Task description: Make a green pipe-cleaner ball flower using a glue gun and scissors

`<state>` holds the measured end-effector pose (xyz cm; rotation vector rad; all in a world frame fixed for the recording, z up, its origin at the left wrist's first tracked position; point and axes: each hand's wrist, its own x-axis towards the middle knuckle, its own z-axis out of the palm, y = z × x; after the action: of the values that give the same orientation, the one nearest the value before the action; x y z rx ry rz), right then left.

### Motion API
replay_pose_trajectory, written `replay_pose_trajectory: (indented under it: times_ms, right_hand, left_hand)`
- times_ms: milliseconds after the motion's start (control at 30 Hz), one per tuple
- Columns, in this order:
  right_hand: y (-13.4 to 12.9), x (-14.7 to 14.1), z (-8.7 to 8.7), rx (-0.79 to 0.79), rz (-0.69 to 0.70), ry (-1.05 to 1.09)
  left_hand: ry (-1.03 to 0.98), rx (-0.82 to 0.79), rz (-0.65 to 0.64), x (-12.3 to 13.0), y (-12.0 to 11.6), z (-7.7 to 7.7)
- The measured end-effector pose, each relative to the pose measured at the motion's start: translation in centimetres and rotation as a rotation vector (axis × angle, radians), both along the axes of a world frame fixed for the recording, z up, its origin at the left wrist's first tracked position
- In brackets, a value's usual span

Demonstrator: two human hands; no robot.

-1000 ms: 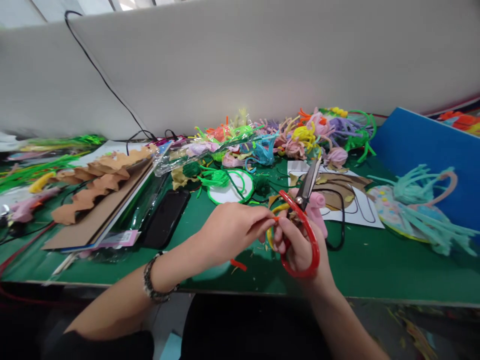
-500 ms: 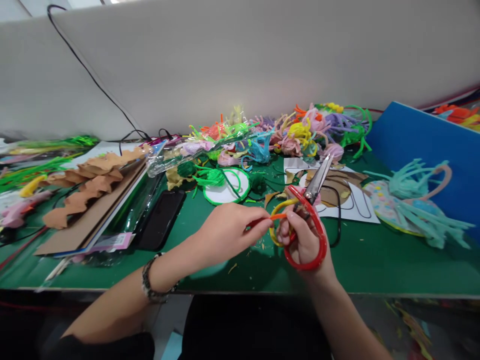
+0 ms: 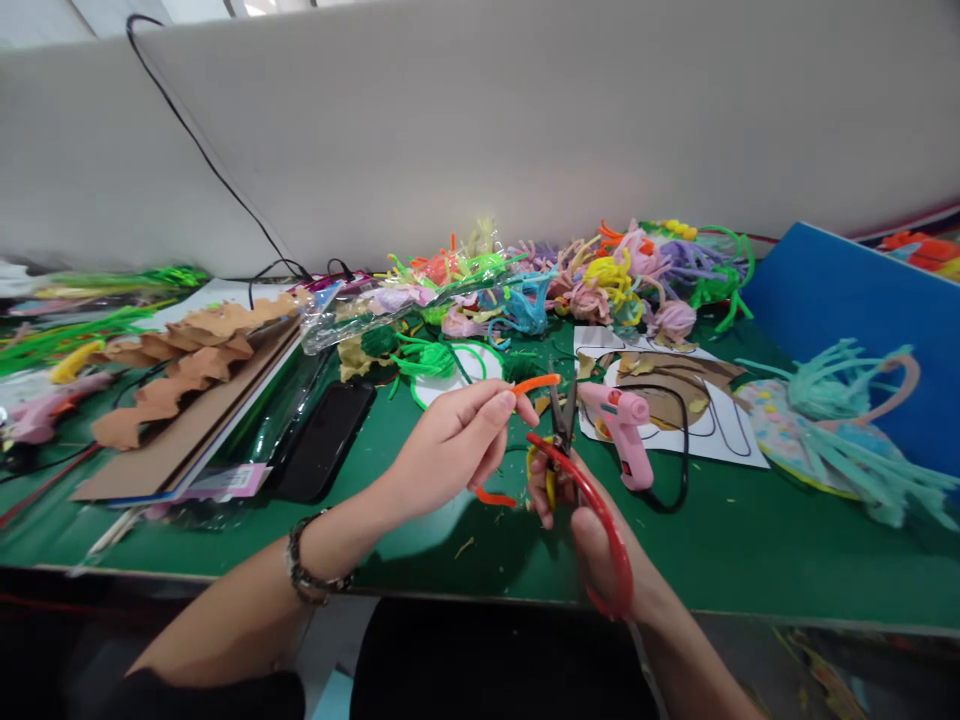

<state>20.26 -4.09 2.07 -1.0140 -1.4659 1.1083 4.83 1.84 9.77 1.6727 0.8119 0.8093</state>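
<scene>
Pinched in my left hand [image 3: 461, 435] is an orange pipe cleaner [image 3: 537, 383]; one end points right from the fingertips and another orange piece shows under the hand. My right hand [image 3: 592, 530] has its fingers in the handles of the scissors [image 3: 564, 430], red on the outside and yellow within. Their blades are parted and point away from me, close to the orange tip. Just right of the blades lies a pink glue gun [image 3: 624, 425]. Behind my left hand rests a white disc with a green rim [image 3: 480, 362], bearing green pipe cleaners [image 3: 426, 356].
Bundles of coloured pipe cleaners [image 3: 600, 280] line the wall. A black phone [image 3: 326, 440] and cardboard sheets [image 3: 180, 440] lie left. On the right are a cut paper drawing [image 3: 739, 430], a teal-tasselled disc [image 3: 772, 420] and a blue board [image 3: 832, 290].
The scissors have swung from lying back in my right hand to pointing forward, blades opened beside the orange pipe cleaner. My left hand lifted its end slightly, and the glue gun came into view.
</scene>
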Motion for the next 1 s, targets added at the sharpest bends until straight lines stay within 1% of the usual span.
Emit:
replay_pose_trajectory:
  times_ms: [133,233,300,400,533,633,733,900,1000]
  right_hand:
    - [0.2,-0.3,0.9,0.028,0.024,-0.209]
    - [0.2,-0.4,1.3,0.038,0.049,-0.271]
    - [0.2,-0.5,1.4,0.050,0.056,-0.287]
    - [0.3,-0.5,1.4,0.095,0.027,-0.283]
    - [0.4,-0.4,1.3,0.146,-0.009,-0.273]
    - [0.5,-0.4,1.1,0.121,-0.004,-0.255]
    - [0.5,-0.2,1.1,0.081,0.014,-0.240]
    - [0.3,0.3,1.8,0.098,0.013,-0.365]
    - [0.2,0.5,2.1,0.073,0.033,-0.350]
  left_hand:
    - [0.002,-0.008,-0.017,0.2,-0.1,-0.1]
    - [0.042,-0.017,-0.025,0.3,-0.1,-0.2]
    - [0.075,-0.021,-0.040,0.4,-0.2,-0.2]
    - [0.129,-0.015,-0.063,0.5,-0.1,-0.1]
    - [0.210,0.078,-0.051,0.5,0.1,0.0]
    - [0.260,0.131,-0.040,0.5,0.2,-0.1]
    - [0.291,0.131,-0.048,0.4,0.3,-0.1]
    - [0.304,0.163,-0.034,0.3,0.3,0.0]
    - [0.300,0.143,-0.027,0.3,0.2,0.0]
